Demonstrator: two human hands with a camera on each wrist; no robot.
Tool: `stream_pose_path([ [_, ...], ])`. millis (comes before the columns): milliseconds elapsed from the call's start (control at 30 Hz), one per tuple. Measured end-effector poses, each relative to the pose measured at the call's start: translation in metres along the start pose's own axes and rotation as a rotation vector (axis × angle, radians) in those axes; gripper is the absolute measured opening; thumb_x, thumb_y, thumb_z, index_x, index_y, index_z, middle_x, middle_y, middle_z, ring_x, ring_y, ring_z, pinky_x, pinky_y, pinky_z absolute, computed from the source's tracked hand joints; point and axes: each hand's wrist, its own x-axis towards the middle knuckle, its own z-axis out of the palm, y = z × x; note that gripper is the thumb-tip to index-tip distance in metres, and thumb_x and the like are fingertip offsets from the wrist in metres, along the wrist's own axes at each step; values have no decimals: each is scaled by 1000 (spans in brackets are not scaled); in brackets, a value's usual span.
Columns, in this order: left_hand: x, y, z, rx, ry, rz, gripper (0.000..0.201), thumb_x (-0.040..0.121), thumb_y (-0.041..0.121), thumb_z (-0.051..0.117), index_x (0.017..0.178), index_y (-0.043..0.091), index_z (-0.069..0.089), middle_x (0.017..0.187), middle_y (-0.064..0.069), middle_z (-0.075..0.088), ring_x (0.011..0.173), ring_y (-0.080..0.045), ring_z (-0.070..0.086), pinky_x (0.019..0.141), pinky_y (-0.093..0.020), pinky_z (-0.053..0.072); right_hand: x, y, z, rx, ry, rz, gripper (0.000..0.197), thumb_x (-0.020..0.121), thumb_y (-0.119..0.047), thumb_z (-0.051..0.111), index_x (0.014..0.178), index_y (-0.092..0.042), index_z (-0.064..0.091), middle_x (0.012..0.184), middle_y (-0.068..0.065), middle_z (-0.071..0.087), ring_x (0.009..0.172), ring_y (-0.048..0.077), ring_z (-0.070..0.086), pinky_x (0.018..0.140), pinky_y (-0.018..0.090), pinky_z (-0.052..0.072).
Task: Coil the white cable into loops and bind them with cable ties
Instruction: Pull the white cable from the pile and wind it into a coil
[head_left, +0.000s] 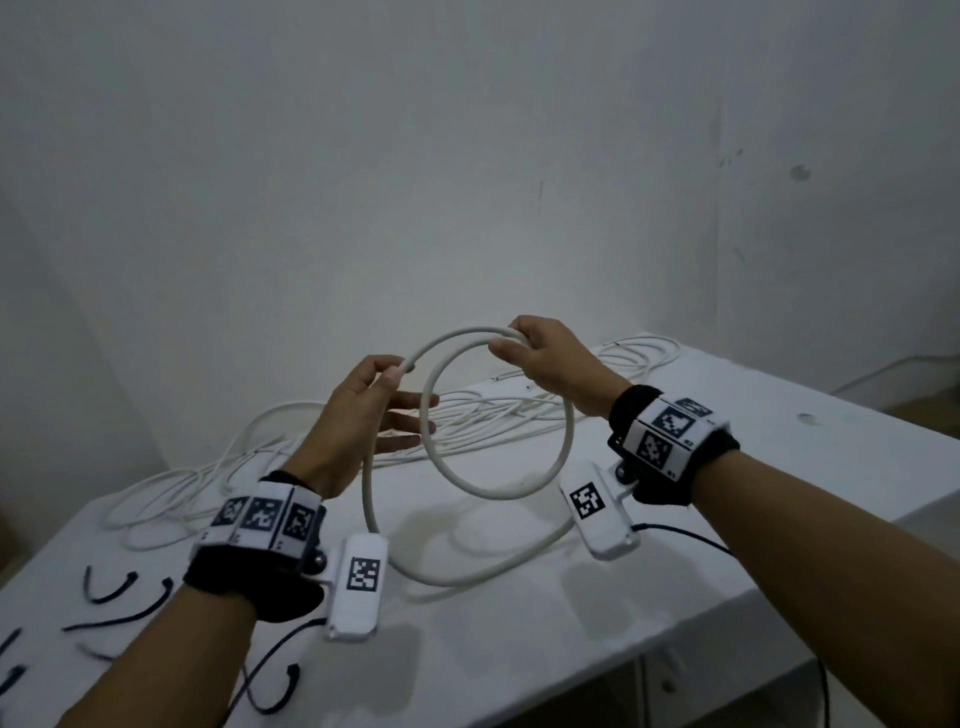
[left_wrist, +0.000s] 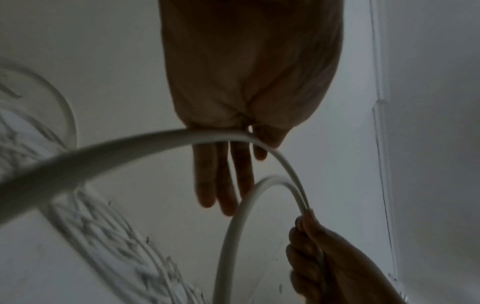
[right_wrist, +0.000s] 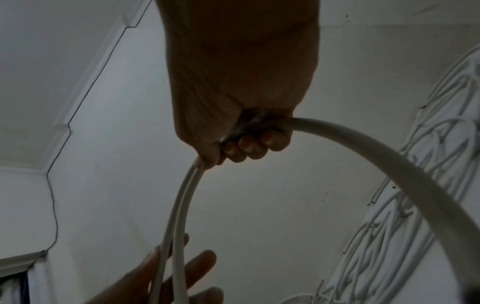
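The right hand (head_left: 553, 366) is gripping the white cable (head_left: 563, 447) loop's top above the table (head_left: 571, 623); the left hand (head_left: 353, 415) is pinching the strand, other fingers straight, left of it.

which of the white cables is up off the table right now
The thick white cable looped between the left hand and right hand. The thinner white cables lie in a loose tangle on the table behind.
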Motion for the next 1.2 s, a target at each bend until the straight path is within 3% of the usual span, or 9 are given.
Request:
stream_pose_path([
  [133, 17, 29, -22, 480, 24, 104, 21, 79, 34, 58, 86, 20, 73, 99, -1, 70, 99, -22, 61, 90, -39, 46, -1, -11, 0, -23, -101, -43, 27, 91, -29, 60, 69, -21, 47, 64, -5, 45, 58, 12, 40, 59, 28, 35],
  [400, 20, 56, 15, 320, -220, 133, 35, 100, 32, 47, 106, 4, 67, 94, -13, 74, 76, -32, 73, 66, -39, 59, 1, -34, 8, -62, -128, -85, 24, 90, -32, 62, 71, -26, 48, 66, -6, 49, 60, 11, 45, 58, 28, 36],
  [700, 18, 37, 15, 43, -15, 202, 21, 100, 26, 49, 89, 9, 53, 88, -17, 72, 65, -33, 70, 62, -39, 57, 0, -13, 17, 253, 218, 32, 30, 90, -31, 61, 68, -20, 45, 60, -7, 42, 52, 8, 36, 50, 24, 31],
  [767, 18, 41, 19, 30, 2, 235, 18, 101, 27, 47, 87, 15, 48, 70, -8, 63, 44, -20, 55, 43, -29, 47, 4, -21, 20, 372, 251, 44, 30, 92, -30, 60, 68, -20, 44, 59, -7, 38, 49, 6, 32, 48, 20, 28],
  [900, 26, 50, 19, -23, 73, 278, 20, 101, 24, 47, 85, 17, 56, 51, 8, 42, 38, -8, 29, 39, -18, 22, 10, -34, 21, 465, 225, 29, 27, 92, -28, 60, 70, -18, 48, 59, -7, 38, 40, 0, 31, 44, 17, 27],
  [967, 28, 50, 17, -39, 133, 308, 21, 100, 22, 50, 84, 14, 59, 47, 10, 40, 37, -7, 27, 38, -17, 21, 11, -38, 18, 436, 210, -3, 19, 90, -29, 62, 82, -16, 52, 67, -6, 44, 50, 0, 39, 48, 16, 34],
  [1067, 28, 45, 9, -88, 204, 320, 19, 99, 19, 53, 83, 12, 59, 44, 10, 38, 35, -5, 26, 37, -14, 19, -1, -30, 14, 182, 370, -17, 37, 83, -40, 67, 107, -18, 50, 90, -3, 52, 81, 12, 52, 71, 26, 45],
  [1133, 28, 41, -1, -152, 255, 317, 18, 98, 17, 53, 83, 12, 59, 43, 10, 36, 33, -5, 24, 37, -13, 18, -30, -18, 17, -2, 467, 48, 30, 86, -45, 62, 94, -20, 48, 84, -3, 55, 81, 19, 56, 76, 35, 47],
  [1200, 30, 39, -11, -218, 317, 315, 18, 98, 16, 54, 81, 14, 58, 42, 10, 35, 32, -5, 24, 38, -11, 19, -71, -8, 25, -68, 234, 200, 35, 90, -51, 51, 78, -19, 45, 67, -1, 61, 65, 23, 61, 73, 38, 52],
])
